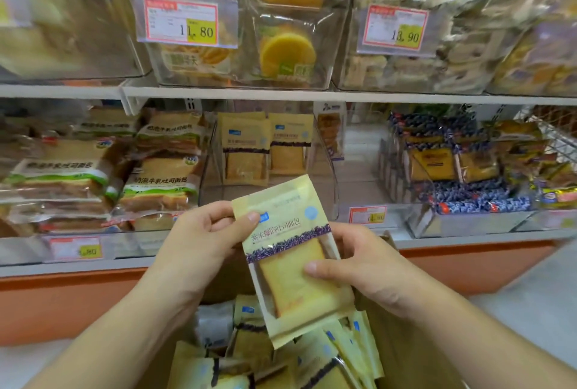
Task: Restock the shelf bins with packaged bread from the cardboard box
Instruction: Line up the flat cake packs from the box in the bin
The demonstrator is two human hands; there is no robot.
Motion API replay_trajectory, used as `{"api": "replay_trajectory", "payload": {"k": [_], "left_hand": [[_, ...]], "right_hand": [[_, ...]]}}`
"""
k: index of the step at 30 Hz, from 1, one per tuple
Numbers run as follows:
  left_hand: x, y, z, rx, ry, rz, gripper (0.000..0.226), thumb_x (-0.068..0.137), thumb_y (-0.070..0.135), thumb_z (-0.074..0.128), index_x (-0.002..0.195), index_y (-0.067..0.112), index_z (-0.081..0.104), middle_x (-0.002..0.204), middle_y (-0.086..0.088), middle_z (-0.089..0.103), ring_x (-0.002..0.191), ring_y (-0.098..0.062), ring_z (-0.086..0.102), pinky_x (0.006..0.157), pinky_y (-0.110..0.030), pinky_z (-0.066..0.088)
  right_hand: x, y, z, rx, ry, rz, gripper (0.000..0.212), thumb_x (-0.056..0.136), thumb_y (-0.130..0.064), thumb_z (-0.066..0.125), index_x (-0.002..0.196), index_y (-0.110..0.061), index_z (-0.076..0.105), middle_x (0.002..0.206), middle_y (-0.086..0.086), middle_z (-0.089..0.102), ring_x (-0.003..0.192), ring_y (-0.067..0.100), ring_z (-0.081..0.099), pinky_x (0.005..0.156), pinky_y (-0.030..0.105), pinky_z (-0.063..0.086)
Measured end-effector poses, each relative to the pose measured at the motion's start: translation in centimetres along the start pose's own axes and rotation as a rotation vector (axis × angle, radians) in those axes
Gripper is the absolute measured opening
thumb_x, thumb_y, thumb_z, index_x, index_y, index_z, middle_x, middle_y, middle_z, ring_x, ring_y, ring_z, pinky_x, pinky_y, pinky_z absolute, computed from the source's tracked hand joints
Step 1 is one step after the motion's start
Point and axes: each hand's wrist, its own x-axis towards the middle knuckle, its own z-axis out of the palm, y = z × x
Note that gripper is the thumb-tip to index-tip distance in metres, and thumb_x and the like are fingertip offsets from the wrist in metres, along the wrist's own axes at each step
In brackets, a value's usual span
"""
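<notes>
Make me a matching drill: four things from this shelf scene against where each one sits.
Things:
1. held bread packet
2. cardboard box
3. 11.80 price tag
4. round yellow cake packet

Places:
A. upper shelf, inside a clear bin
B. between both hands
C. bottom of view, full of packets
D. front of an upper bin

Pairs: 1-B, 2-C, 3-D, 4-A

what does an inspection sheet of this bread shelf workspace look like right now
surface: white shelf board carrying clear plastic bins.
job's things: yellow purple-banded bread packet held above the brown cardboard box, which holds more like it; matching packets stand in the clear middle bin.
clutter: green-striped toast bags left, blue-wrapped packs right.
grippers: left hand pinches the packet's top corner; right hand grips its side.
cables: nothing seen.
surroundings: red-bordered price tags, orange shelf base.
</notes>
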Motion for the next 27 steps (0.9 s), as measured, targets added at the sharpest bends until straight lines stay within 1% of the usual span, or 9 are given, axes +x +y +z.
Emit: {"api": "replay_trajectory", "payload": {"k": [3, 6, 8, 11, 14, 17, 20, 23, 27], "left_hand": [[0.1, 0.1, 0.2, 0.075, -0.088, -0.041, 0.03, 0.093, 0.026, 0.072, 0.122, 0.016, 0.067, 0.11, -0.001, 0.08, 0.106, -0.021, 0.075, 0.102, -0.055, 0.054], [0.6, -0.1, 0.2, 0.138, -0.164, -0.068, 0.034, 0.093, 0.015, 0.073, 0.125, 0.019, 0.064, 0.113, 0.004, 0.079, 0.106, -0.016, 0.075, 0.09, -0.042, 0.061], [1.2, 0.0, 0.1, 0.185, -0.148, -0.032, 0.032, 0.094, 0.011, 0.072, 0.124, 0.02, 0.066, 0.112, 0.005, 0.079, 0.106, -0.013, 0.075, 0.085, -0.032, 0.06], [2.3, 0.3, 0.3, 0.242, -0.03, 0.047, 0.039, 0.091, 0.02, 0.078, 0.127, 0.026, 0.062, 0.111, 0.009, 0.078, 0.099, -0.005, 0.075, 0.087, -0.033, 0.06], [3.0, 0.8, 1.1, 0.478, 0.169, 0.185, 0.048, 0.085, 0.032, 0.083, 0.123, 0.04, 0.054, 0.112, 0.02, 0.069, 0.09, 0.006, 0.07, 0.082, -0.031, 0.062], [3.0, 1.1, 2.2, 0.478, 0.089, 0.264, 0.042, 0.088, 0.034, 0.078, 0.123, 0.045, 0.057, 0.117, 0.025, 0.067, 0.098, 0.008, 0.068, 0.089, -0.03, 0.059], [3.9, 1.6, 2.9, 0.542, 0.035, 0.308, 0.047, 0.089, 0.043, 0.075, 0.132, 0.047, 0.055, 0.125, 0.029, 0.063, 0.114, 0.012, 0.059, 0.098, -0.021, 0.051], [6.0, 2.3, 3.4, 0.532, 0.011, 0.295, 0.059, 0.088, 0.039, 0.078, 0.137, 0.045, 0.046, 0.123, 0.03, 0.063, 0.11, 0.012, 0.062, 0.098, -0.023, 0.054], [10.9, 3.2, 3.5, 0.541, 0.029, 0.286, 0.061, 0.089, 0.031, 0.08, 0.136, 0.034, 0.04, 0.123, 0.022, 0.061, 0.114, -0.003, 0.062, 0.091, -0.017, 0.047]], "right_hand": [[0.4, 0.0, 0.2, 0.079, 0.074, -0.013, 0.036, 0.09, -0.009, 0.082, 0.123, -0.02, 0.075, 0.118, 0.004, 0.079, 0.111, 0.027, 0.076, 0.103, 0.055, 0.057], [0.9, -0.3, 0.5, 0.143, 0.113, -0.017, 0.036, 0.092, -0.007, 0.08, 0.126, -0.019, 0.073, 0.118, 0.006, 0.079, 0.111, 0.028, 0.076, 0.104, 0.055, 0.056], [1.3, -0.6, 0.5, 0.18, 0.103, -0.029, 0.04, 0.089, -0.014, 0.082, 0.127, -0.02, 0.073, 0.121, 0.006, 0.078, 0.115, 0.028, 0.074, 0.105, 0.055, 0.055], [1.9, -1.5, 0.6, 0.12, 0.18, -0.069, 0.036, 0.09, -0.018, 0.084, 0.124, -0.026, 0.074, 0.12, -0.001, 0.079, 0.113, 0.021, 0.075, 0.102, 0.051, 0.057], [2.5, -2.7, 0.6, -0.094, 0.363, -0.134, 0.032, 0.09, -0.024, 0.082, 0.117, -0.036, 0.071, 0.111, -0.02, 0.077, 0.104, 0.002, 0.073, 0.091, 0.039, 0.062], [3.1, -3.4, 1.0, -0.262, 0.509, -0.221, 0.029, 0.091, -0.029, 0.08, 0.113, -0.041, 0.067, 0.104, -0.032, 0.072, 0.097, -0.008, 0.069, 0.078, 0.021, 0.059], [4.1, -3.4, 0.8, -0.308, 0.531, -0.241, 0.027, 0.091, -0.032, 0.08, 0.109, -0.044, 0.064, 0.103, -0.037, 0.07, 0.095, -0.011, 0.068, 0.072, 0.014, 0.055], [5.7, -3.7, -0.5, -0.241, 0.526, -0.215, 0.028, 0.091, -0.029, 0.081, 0.11, -0.043, 0.067, 0.102, -0.033, 0.073, 0.094, -0.009, 0.069, 0.079, 0.021, 0.058], [9.5, -4.2, -3.1, -0.166, 0.499, -0.202, 0.035, 0.088, -0.024, 0.085, 0.117, -0.037, 0.069, 0.103, -0.022, 0.077, 0.097, -0.003, 0.071, 0.092, 0.032, 0.061]]}}
